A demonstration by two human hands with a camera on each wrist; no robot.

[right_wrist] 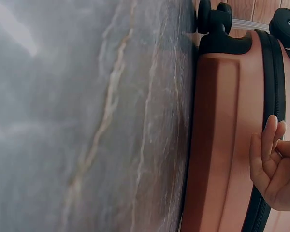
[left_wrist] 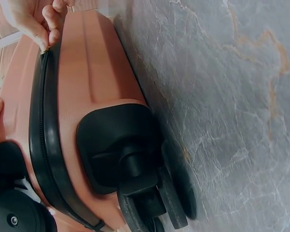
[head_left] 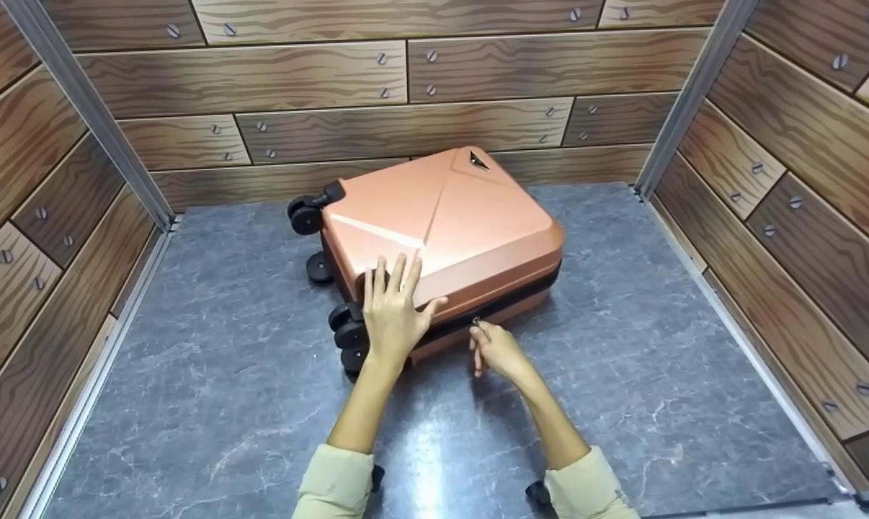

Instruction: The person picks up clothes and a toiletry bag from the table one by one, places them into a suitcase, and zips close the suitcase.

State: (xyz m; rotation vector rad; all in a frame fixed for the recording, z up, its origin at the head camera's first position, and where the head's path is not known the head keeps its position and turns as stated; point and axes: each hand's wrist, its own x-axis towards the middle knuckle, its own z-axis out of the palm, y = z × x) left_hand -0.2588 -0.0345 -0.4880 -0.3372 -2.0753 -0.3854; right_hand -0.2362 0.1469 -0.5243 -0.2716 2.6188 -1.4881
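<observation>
A rose-gold hard-shell suitcase lies flat on the floor, its black wheels pointing left. My left hand rests on the lid's near left corner with straight, spread fingers. Along the near side runs a black zipper. There my right hand pinches the zipper pull between thumb and finger, the other fingers loosely bent. In the right wrist view, the right hand is beside the black zipper band, and the pull is hidden by the fingers.
The suitcase sits on a grey marbled floor. Wood-plank-patterned walls stand at the back and on both sides, with grey metal posts at the corners. A dark triangular badge marks the far corner of the lid.
</observation>
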